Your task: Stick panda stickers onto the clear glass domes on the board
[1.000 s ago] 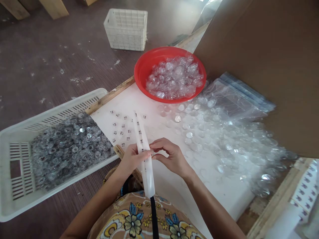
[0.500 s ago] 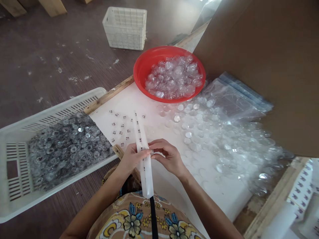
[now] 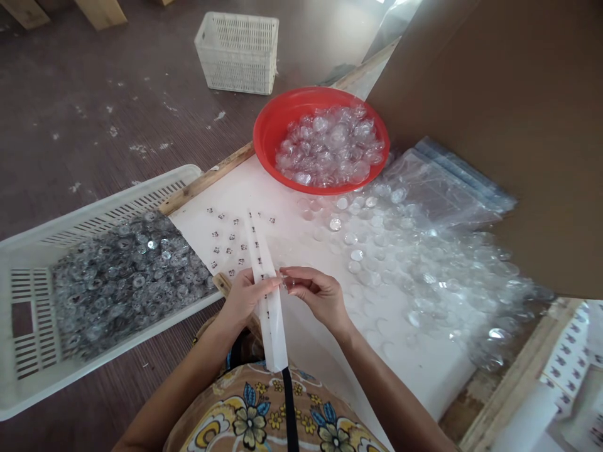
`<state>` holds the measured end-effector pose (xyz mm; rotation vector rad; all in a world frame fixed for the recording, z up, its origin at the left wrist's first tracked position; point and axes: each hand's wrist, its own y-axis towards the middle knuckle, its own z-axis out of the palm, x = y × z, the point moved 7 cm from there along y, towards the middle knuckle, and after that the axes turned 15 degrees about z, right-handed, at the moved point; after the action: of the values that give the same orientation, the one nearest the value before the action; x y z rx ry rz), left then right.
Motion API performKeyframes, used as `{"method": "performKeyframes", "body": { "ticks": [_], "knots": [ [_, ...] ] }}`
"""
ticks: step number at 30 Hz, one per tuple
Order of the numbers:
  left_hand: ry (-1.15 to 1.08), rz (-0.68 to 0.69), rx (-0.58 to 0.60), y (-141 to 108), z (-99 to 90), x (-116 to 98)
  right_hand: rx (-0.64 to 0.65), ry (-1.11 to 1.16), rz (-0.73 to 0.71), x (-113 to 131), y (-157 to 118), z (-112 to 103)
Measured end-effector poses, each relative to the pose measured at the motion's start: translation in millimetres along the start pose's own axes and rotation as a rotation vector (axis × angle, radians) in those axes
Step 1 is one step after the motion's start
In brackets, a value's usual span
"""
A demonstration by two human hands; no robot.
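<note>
My left hand (image 3: 245, 296) is closed on a long folded sticker sheet (image 3: 272, 333), white with a row of small dark printed figures. Just right of the sheet, my right hand (image 3: 320, 295) pinches a small clear disc (image 3: 288, 284) between thumb and fingers, close to the left thumb. Whether a sticker is on the disc I cannot tell. On the white tabletop (image 3: 301, 245) to the left lie several clear pieces with little dark figures (image 3: 229, 237). Plain clear discs (image 3: 357, 255) are scattered to the right.
A red basin (image 3: 264, 147) of clear discs stands at the back. At left, a white crate (image 3: 28, 251) holds many printed discs. Clear plastic bags (image 3: 443, 182) lie beside a brown cardboard panel (image 3: 490, 125). An off-white basket (image 3: 238, 53) sits on the floor beyond.
The sheet's far end has swung slightly left. My right fingers have drawn a little away from the sheet, with the clear disc between them.
</note>
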<state>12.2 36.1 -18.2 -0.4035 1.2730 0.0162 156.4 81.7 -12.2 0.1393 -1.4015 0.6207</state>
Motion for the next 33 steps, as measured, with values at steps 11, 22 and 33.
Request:
{"method": "performKeyframes", "body": {
  "ticks": [11, 22, 33],
  "knots": [
    [-0.046, -0.024, -0.032, -0.9, -10.7, -7.5, -0.404, -0.769, 0.06, -10.8, 33.9, -55.8],
    [0.027, 0.015, 0.12, -0.1, 3.5, -3.8, 0.097, -0.081, 0.246, 2.3, 3.4, 9.1],
    [0.192, 0.058, 0.067, -3.5, -13.5, -17.7, -0.351, -0.183, 0.33, -19.8, 14.9, -78.8]
  ]
}}
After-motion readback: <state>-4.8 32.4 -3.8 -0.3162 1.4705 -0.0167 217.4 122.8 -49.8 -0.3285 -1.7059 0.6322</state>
